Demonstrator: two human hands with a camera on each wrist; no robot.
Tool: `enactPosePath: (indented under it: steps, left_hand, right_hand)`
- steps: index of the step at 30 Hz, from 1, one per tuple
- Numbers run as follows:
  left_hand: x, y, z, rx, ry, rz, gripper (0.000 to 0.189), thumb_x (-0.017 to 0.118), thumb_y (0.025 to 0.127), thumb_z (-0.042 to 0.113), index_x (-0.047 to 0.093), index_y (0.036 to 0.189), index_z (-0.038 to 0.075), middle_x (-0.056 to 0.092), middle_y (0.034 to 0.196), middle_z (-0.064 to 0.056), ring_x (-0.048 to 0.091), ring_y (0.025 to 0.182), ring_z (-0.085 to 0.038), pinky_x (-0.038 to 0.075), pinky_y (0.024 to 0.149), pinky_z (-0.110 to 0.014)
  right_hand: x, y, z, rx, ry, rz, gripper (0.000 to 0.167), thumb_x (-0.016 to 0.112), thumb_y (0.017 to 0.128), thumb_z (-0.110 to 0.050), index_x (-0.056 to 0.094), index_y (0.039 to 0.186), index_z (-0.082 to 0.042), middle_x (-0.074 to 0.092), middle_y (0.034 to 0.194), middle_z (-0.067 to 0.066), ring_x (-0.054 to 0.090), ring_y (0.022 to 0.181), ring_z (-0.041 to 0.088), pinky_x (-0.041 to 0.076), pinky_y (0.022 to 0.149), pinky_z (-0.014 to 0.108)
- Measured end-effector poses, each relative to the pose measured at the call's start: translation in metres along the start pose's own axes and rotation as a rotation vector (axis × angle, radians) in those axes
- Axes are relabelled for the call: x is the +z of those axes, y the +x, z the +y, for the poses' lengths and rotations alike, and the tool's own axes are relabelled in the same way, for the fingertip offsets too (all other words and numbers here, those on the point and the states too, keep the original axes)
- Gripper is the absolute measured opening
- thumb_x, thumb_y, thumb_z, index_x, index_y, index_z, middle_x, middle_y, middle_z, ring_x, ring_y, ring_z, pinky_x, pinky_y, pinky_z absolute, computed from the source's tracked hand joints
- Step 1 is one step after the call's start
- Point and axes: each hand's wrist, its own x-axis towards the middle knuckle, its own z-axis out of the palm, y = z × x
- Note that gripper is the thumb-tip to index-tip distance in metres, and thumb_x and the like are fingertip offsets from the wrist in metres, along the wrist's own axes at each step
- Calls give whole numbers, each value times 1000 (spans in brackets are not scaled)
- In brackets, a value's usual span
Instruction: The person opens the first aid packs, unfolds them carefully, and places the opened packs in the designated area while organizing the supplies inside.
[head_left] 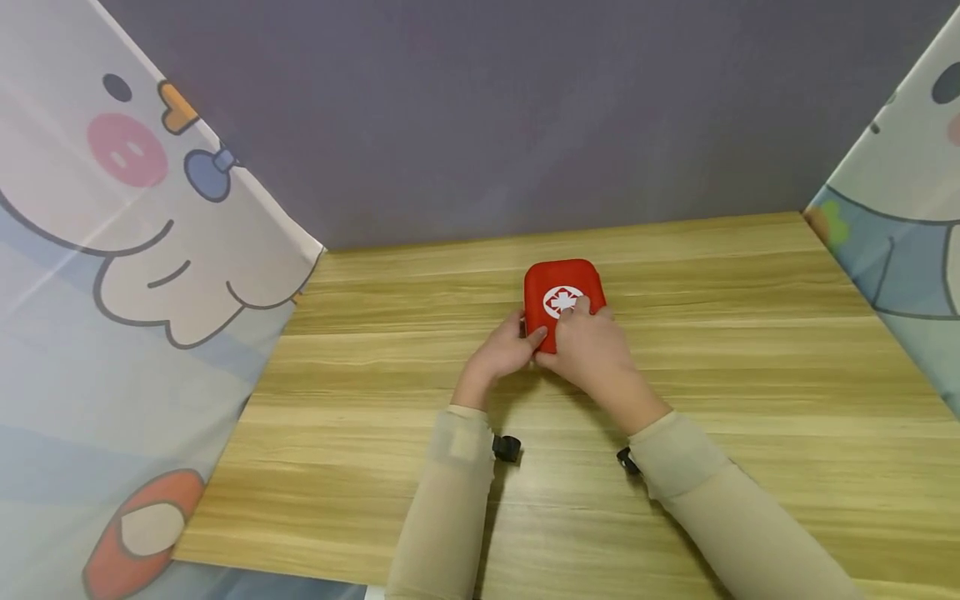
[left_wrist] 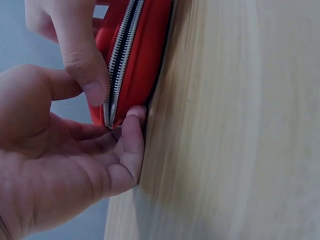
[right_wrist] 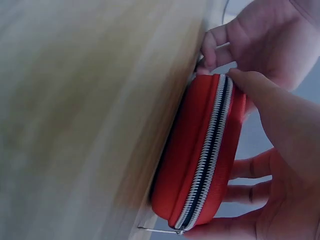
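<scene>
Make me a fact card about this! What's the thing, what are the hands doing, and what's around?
Thing: red case, on the table
Top: round emblem with a white cross
Zipper: silver teeth in two rows, dark strip between
Left hand: holds the near left corner, thumb on top
Right hand: grips the near right part, fingers over the top
Table: wood-patterned
Left wall: cartoon picture

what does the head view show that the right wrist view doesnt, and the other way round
Only the head view shows the white emblem on top of the red case and the cartoon-printed cloth. Only the right wrist view shows the metal zipper along the case's side. Both show the case, the wooden table, the left hand and the right hand.
</scene>
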Motion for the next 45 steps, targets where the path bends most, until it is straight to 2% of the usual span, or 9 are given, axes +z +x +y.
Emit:
enactPosePath:
  steps: [5, 11, 13, 16, 19, 27, 34, 41, 45]
  left_hand:
    - [1, 2, 1, 39, -47, -43, 61, 51, 113, 35, 32, 162, 5, 61, 143, -17, 64, 118, -28, 49, 111, -44]
    - [2, 4, 4, 49, -60, -59, 67, 40, 115, 45, 22, 169, 9, 46, 162, -14, 51, 145, -27, 40, 124, -46]
    - [1, 3, 4, 35, -88, -68, 65, 33, 116, 45, 22, 169, 9, 48, 159, -15, 55, 139, -28, 44, 120, -47]
    - [0, 2, 5, -11, -134, -82, 61, 25, 117, 45, 25, 169, 12, 57, 145, -18, 64, 119, -29, 54, 106, -47]
    - [-1, 1, 4, -53, -134, -78, 60, 22, 117, 47, 30, 167, 15, 63, 128, -17, 64, 105, -24, 58, 96, -43]
    - [-2, 2, 4, -97, -186, -52, 56, 22, 117, 46, 42, 158, 14, 57, 95, -6, 56, 85, -18, 52, 77, -31]
    - [-5, 1, 3, -103, -183, -58, 53, 26, 117, 44, 42, 159, 14, 58, 95, -6, 56, 84, -19, 51, 76, -31]
    - [-7, 1, 3, -127, -203, -74, 51, 27, 117, 46, 52, 146, 11, 58, 95, -3, 57, 86, -18, 51, 80, -30]
    - [-7, 1, 1, -136, -241, -80, 54, 28, 117, 45, 42, 160, 14, 58, 100, -4, 57, 87, -18, 51, 80, -30]
  right_hand:
    - [-2, 3, 3, 31, 40, -22, 82, 77, 86, -60, 68, 117, 15, 59, 117, 32, 63, 89, 52, 61, 77, 55]
    - [-7, 5, 4, 77, 109, -49, 84, 76, 85, -60, 66, 121, 15, 56, 121, 31, 62, 93, 51, 62, 73, 57]
    - [-7, 5, 5, 90, 128, -54, 88, 75, 85, -62, 64, 124, 16, 56, 123, 32, 63, 95, 51, 62, 73, 57]
    - [-9, 5, 6, 106, 149, -59, 91, 75, 84, -65, 62, 125, 16, 55, 124, 31, 63, 95, 50, 62, 74, 57]
    - [-10, 5, 6, 119, 162, -65, 90, 76, 83, -64, 62, 124, 15, 55, 122, 30, 62, 94, 48, 62, 74, 57]
    - [-11, 6, 6, 150, 174, -85, 91, 74, 83, -65, 62, 128, 12, 54, 123, 29, 59, 101, 50, 60, 77, 59]
    - [-13, 5, 7, 153, 178, -98, 89, 73, 85, -65, 60, 132, 10, 54, 124, 27, 58, 103, 48, 58, 82, 57]
    - [-14, 4, 8, 159, 184, -90, 90, 72, 85, -67, 61, 132, 8, 56, 122, 25, 60, 101, 46, 58, 80, 57]
    - [-15, 5, 9, 171, 184, -90, 96, 72, 85, -70, 58, 138, 8, 56, 123, 26, 62, 97, 46, 58, 75, 56]
